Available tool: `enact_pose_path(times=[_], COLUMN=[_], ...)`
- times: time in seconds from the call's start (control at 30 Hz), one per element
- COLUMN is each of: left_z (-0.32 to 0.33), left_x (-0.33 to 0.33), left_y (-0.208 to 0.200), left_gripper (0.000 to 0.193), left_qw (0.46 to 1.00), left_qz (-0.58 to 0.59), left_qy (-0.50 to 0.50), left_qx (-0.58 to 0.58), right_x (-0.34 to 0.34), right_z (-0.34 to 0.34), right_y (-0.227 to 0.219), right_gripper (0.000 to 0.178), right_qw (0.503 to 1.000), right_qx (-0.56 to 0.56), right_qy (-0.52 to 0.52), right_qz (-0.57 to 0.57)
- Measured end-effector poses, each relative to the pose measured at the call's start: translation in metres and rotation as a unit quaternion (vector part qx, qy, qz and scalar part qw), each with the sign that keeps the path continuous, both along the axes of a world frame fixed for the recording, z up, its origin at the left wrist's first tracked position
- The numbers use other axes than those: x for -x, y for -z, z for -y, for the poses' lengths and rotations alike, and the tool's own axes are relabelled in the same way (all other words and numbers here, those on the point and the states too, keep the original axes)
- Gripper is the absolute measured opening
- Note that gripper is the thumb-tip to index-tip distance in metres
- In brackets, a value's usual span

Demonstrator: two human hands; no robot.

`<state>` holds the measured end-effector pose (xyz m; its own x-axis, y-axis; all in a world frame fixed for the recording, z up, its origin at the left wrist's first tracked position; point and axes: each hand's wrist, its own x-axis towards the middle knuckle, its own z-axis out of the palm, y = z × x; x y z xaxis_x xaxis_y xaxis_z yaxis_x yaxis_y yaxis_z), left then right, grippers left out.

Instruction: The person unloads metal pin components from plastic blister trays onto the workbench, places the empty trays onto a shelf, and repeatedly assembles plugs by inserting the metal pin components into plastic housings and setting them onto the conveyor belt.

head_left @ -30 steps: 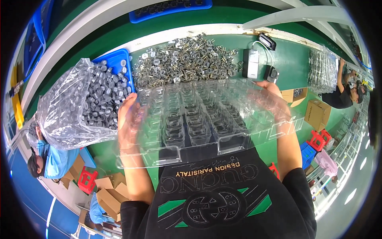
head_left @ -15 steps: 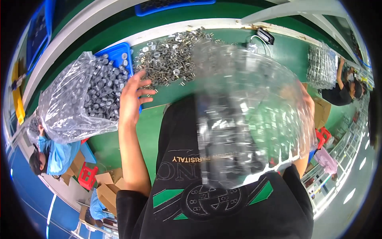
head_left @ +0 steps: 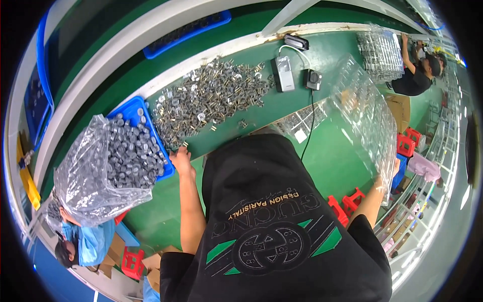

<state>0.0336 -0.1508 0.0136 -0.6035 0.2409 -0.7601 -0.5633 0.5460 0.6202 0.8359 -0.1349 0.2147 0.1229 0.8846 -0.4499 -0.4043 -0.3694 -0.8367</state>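
My right hand (head_left: 388,176) grips the lower end of a clear plastic blister tray (head_left: 366,117), held up tilted at the right, beyond the bench edge. The sheet shows rows of moulded pockets; my fingers are partly seen through it. At the bench's front edge my left hand (head_left: 181,159) has its fingers curled in, close to a small part with brass-coloured pins. Whether it holds that part is unclear. Just left of it stands a blue tray (head_left: 168,173) of grey round caps (head_left: 132,153), partly spilling from a clear bag (head_left: 83,173). Beyond lies a heap of small pinned metal parts (head_left: 211,95).
A white-and-grey box-shaped device (head_left: 284,73) and a small black cabled device (head_left: 312,78) sit on the green bench. Stacked clear trays (head_left: 380,55) stand far right, near a person in black (head_left: 420,73). Another clear tray (head_left: 302,122) lies low, beyond the bench edge. Red stools (head_left: 353,201) are behind.
The clear tray has swung from in front of my body out to the right. My left hand has drawn back from the blue tray's side to the bench edge, its fingers curling. The view has turned.
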Motion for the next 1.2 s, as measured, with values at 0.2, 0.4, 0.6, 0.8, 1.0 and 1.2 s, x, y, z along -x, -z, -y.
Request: enact_pose_path(times=[0.2,0.4,0.6,0.8,1.0,1.2], left_z=[-0.024,-0.011,-0.048,-0.089,-0.114,-0.128], left_x=[0.0,-0.005,-0.055,-0.124,-0.188,-0.19], left_y=[-0.005,-0.019,-0.032,-0.007,0.015,0.002], left_gripper=[0.029,0.074,0.02,0.026,0.026,0.026], left_qw=[0.998,0.994,0.923,0.808,0.897,0.849], left_qz=[0.047,0.061,0.002,0.114,0.11,-0.218], left_qy=[0.025,0.074,0.381,0.577,0.429,0.481], left_qx=[-0.023,0.049,-0.054,0.039,0.004,-0.002], right_x=[0.06,0.162,0.145,0.054,-0.071,-0.067], right_z=[0.012,-0.05,-0.129,-0.134,-0.135,-0.239], right_y=[0.019,0.003,-0.024,-0.01,-0.029,-0.088], right_gripper=[0.044,0.045,0.048,0.058,0.064,0.051], right_qw=[0.963,0.899,0.912,0.915,0.92,0.69], right_qx=[-0.097,-0.195,-0.282,-0.337,-0.326,-0.357], right_qy=[0.251,0.39,0.296,0.218,-0.049,0.092], right_qz=[0.036,0.05,0.033,0.03,-0.212,-0.624])
